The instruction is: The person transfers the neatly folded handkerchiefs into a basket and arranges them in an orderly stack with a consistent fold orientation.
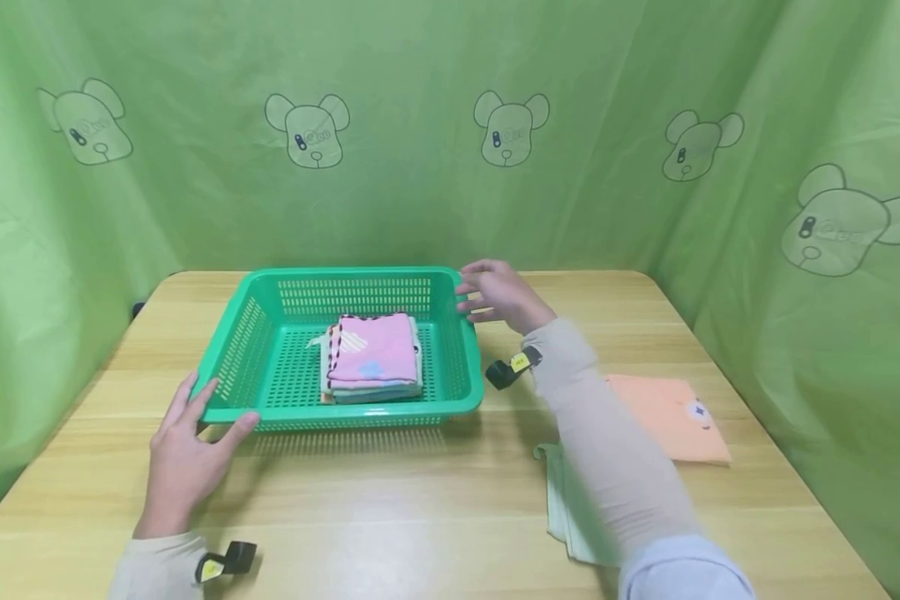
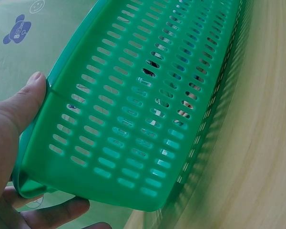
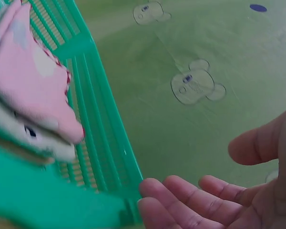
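Note:
A green plastic basket (image 1: 360,411) with slotted walls stands on the table. Inside it lies a stack of folded cloths (image 1: 371,350), a pink one with pale shapes on top. My left hand (image 1: 187,462) is at the basket's near left corner, thumb and fingers spread around it; the left wrist view shows the thumb (image 2: 31,98) against the rim. At the far right corner, my right hand (image 1: 502,296) has its fingers extended beside the rim. Its fingertips (image 3: 150,187) are at the rim in the right wrist view, the thumb held apart.
On the right of the table lie a peach folded cloth (image 1: 675,417) with a small face and a pale green cloth (image 1: 570,508), partly hidden by my right arm. A green curtain (image 1: 412,200) with printed bear heads hangs behind and along the sides of the wooden table (image 1: 390,517).

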Demonstrator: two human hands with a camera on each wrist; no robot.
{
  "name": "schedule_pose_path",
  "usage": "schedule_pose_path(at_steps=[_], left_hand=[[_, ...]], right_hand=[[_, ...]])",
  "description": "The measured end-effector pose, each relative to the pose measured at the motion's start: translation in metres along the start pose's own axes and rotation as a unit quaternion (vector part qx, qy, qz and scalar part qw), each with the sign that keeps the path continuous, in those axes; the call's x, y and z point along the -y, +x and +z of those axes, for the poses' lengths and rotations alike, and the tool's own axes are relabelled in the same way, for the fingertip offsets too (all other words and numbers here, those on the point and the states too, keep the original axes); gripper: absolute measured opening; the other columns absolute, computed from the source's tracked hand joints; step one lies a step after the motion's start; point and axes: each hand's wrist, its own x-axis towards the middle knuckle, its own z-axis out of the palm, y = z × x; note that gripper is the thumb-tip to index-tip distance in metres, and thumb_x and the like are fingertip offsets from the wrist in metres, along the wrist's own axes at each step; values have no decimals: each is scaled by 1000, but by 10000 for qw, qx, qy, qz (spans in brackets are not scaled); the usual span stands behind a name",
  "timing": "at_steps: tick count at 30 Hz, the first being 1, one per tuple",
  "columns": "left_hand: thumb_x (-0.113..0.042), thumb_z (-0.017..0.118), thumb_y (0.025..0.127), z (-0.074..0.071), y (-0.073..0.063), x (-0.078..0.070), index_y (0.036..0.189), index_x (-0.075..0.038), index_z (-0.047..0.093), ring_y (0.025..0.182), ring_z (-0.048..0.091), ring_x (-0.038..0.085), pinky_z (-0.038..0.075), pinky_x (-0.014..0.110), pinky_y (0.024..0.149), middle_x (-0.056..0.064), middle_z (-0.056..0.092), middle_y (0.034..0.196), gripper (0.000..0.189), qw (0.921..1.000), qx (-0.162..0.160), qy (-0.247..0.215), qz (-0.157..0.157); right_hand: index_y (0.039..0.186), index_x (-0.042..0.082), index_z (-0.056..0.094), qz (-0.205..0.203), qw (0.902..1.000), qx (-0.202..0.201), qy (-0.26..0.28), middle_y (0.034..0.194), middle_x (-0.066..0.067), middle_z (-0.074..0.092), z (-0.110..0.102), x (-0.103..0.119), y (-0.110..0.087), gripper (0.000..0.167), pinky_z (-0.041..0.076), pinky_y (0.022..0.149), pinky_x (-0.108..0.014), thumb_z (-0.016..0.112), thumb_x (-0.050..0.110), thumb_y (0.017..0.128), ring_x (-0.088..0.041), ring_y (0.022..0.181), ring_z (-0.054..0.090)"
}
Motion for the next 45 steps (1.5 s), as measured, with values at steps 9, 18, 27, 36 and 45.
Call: schedule_pose_path(at_steps=[9,18,27,36,45], left_hand=[[-46,66,89,1,0,0,151,-4,31,134,21,58,21,79,98,11,10,162,83,10000,-17,10,1],[-46,67,89,1,0,0,151,-4,31,134,20,58,20,79,98,12,10,161,82,10000,-14,21,-9],[-46,67,89,1,0,1,151,-5,31,135,20,57,21,78,98,11,9,162,83,10000,21,-7,-61],[-47,67,89,2,1,2,150,-4,33,135,21,57,22,78,98,11,10,162,82,10000,-18,-23,6],[-46,67,88,3,1,2,150,-4,33,135,20,58,21,79,98,11,10,162,82,10000,-20,-20,-54]], right_hand=[[145,0,32,7,9998,-170,72,136,-22,49,-34,-11,-9,45,52,93,-44,36,9,101,-35,110,59],[149,-3,23,15,9997,-221,-141,141,-25,42,-67,-24,-20,50,49,98,-45,32,6,100,-37,116,55],[150,-4,19,71,9989,-380,-264,144,-30,37,-97,-37,-33,51,46,101,-46,32,13,104,-42,122,50],[150,-5,14,150,9982,-465,-337,145,-31,33,-122,-51,-45,55,46,102,-44,36,12,103,-44,125,46],[151,-5,12,218,9968,-552,-529,146,-32,31,-147,-66,-55,58,48,99,-40,38,18,104,-39,122,51]])
